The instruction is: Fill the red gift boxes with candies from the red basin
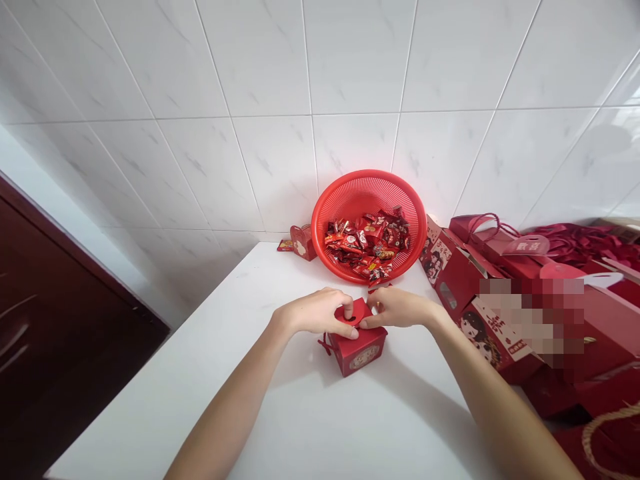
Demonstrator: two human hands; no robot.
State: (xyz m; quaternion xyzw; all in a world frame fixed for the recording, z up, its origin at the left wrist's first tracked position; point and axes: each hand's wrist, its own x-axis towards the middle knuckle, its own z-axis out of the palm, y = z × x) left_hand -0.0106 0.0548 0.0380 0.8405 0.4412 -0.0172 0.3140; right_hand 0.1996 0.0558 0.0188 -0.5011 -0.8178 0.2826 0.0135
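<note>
Red cardboard box (356, 348), lower centre; left hand (316, 312), right hand (401, 307) pinching its top. Likely flap-settling; next needs even pressure.

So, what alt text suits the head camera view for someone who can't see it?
A person's left hand and right hand touch the top of a small red cardboard box on a white tabletop. Behind it, a round red plastic basket holds small red-wrapped packets before a white tiled wall; red printed cardboard boxes crowd the right.
</note>
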